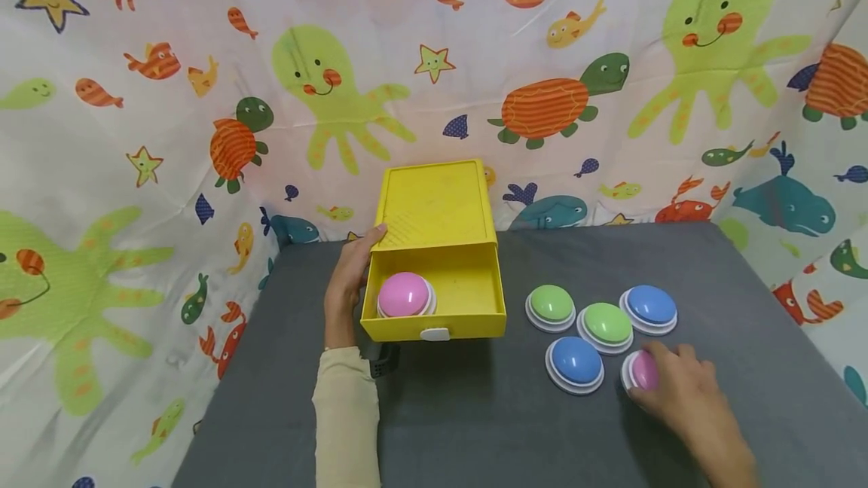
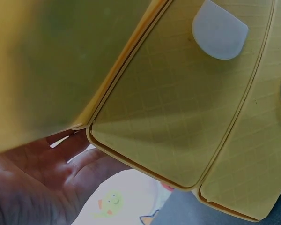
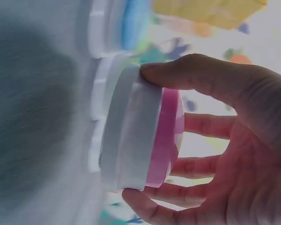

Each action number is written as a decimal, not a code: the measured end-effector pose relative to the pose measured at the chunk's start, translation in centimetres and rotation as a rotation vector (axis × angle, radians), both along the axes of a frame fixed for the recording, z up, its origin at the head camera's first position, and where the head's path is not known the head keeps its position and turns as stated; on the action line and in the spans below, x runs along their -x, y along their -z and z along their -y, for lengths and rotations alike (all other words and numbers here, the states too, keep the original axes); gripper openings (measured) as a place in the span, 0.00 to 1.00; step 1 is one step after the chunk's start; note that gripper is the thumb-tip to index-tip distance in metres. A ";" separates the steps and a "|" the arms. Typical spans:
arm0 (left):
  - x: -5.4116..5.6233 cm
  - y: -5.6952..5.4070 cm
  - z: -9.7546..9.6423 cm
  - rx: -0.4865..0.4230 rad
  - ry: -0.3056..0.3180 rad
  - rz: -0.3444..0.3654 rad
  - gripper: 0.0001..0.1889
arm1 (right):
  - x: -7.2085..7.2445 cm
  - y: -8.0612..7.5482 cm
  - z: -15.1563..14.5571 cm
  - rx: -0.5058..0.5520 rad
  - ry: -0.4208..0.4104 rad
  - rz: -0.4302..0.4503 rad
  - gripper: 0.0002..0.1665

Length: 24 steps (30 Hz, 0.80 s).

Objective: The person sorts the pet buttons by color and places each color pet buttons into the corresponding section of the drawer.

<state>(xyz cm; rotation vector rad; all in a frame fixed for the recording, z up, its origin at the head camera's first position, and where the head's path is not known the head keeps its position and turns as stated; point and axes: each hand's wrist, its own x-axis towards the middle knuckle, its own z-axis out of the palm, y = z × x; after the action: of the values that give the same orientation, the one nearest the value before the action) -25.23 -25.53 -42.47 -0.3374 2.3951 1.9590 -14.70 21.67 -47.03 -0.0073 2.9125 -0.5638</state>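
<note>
A yellow drawer cabinet stands at the back of the table with its top drawer pulled out. Inside that drawer, on the left, sits a pink push button with a white base. My left hand rests against the cabinet's left side, near the open drawer; in the left wrist view its fingers reach along the side and their tips are hidden. On the right, my right hand grips another pink push button by its white rim, tilted on edge in the right wrist view.
Left of the right hand are a front blue button, two green buttons and a rear blue button, all on the dark grey table. A sea-animal printed curtain hangs behind. Closed lower drawers have white handles.
</note>
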 end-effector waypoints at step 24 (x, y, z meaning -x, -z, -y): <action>0.1 0.3 0.3 0.014 0.008 -0.004 0.41 | 0.6 -13.6 11.7 0.171 -0.232 -0.382 0.42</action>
<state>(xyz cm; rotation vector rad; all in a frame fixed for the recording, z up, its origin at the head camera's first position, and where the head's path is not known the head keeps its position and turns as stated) -25.32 -25.83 -42.76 -0.3240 2.4100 1.9416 -15.30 9.96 -33.46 -0.5226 3.1450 -0.8473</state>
